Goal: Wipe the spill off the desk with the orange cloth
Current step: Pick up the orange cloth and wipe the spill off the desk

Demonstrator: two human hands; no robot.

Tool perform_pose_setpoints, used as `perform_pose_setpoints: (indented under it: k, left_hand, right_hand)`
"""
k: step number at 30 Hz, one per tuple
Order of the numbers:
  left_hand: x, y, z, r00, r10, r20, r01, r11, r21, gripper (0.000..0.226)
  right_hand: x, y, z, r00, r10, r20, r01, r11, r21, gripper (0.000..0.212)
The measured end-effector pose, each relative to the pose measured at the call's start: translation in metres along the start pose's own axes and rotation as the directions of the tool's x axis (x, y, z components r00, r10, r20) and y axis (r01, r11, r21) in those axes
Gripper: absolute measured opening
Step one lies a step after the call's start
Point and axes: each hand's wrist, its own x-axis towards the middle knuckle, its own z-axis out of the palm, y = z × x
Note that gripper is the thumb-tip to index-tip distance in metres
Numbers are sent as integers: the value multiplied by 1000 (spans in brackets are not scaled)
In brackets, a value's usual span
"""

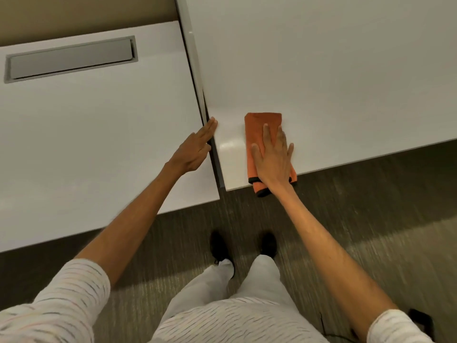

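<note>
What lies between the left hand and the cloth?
Only bare white desk, glossy, in the head view. Left hand rests at its edge; right hand presses the cloth.

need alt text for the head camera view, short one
Seen from above, a person's right hand presses a folded orange cloth flat near the front edge of a white desk. The left hand rests at the gap beside a second desk.

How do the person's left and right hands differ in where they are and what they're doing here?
The right hand lies flat, fingers spread, pressing the orange cloth on the right desk; the left hand holds nothing. The left hand's fingers are together, resting at the gap between the desks, touching the right desk's corner. Both are open, with bare forearms.
</note>
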Motion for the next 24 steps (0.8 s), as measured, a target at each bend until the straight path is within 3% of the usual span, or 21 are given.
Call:
perform_pose_setpoints:
  k: [6, 10, 13, 17, 20, 24]
  left_hand:
    - [2, 9, -1, 994, -105, -11, 105, 994, 20, 56]
    - [4, 16, -1, 990, -141, -5, 141, 989, -33, 57]
    - [6, 24, 1, 983, -182, -12, 181, 981, -64, 57]
    - [5, 43, 4, 962, -267, -59, 247, 940, -234, 58]
    - [2, 60, 2, 904, -408, -130, 306, 828, -470, 60]
    - [-10, 59, 3, 835, -506, -215, 339, 782, -523, 59]
  right_hand:
    - [60, 140, -78, 949, 300, -99, -295, 953, 62, 63]
    - [69, 153, -77, 932, 341, -125, -327, 938, 116, 67]
    - [66, 102, -51, 957, 255, -141, -246, 966, 79, 65]
    - [47, 11, -10, 999, -3, -50, 4, 1000, 14, 63]
    - [49, -32, 9, 981, -192, 38, 194, 981, -30, 63]
    - [80, -49, 11, 938, -327, 115, 327, 945, 19, 63]
